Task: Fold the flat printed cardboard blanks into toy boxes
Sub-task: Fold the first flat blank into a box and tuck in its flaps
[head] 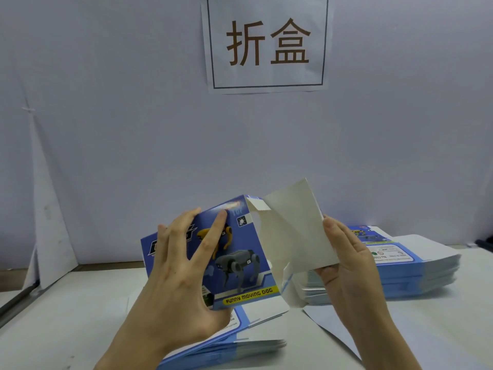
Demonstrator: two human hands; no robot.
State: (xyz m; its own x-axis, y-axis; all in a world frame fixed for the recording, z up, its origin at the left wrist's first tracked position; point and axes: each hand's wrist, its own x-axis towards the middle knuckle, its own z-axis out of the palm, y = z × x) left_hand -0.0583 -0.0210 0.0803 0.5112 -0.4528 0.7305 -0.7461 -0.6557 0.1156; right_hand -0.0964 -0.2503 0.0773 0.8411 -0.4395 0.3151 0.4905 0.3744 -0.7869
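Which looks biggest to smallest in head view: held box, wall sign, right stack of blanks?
Largest: held box, nearest the camera.
Then wall sign and right stack of blanks: too close to rank; right hand hides part.

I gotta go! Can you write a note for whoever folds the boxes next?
Left hand grips the half-folded box by its printed dog face.
Right hand pinches its white panel, swung open.
Flat blanks wait in two stacks on the table: near stack under the hands, far stack to the right.
Done: one box started.
Left: close it, then fold the stacks.
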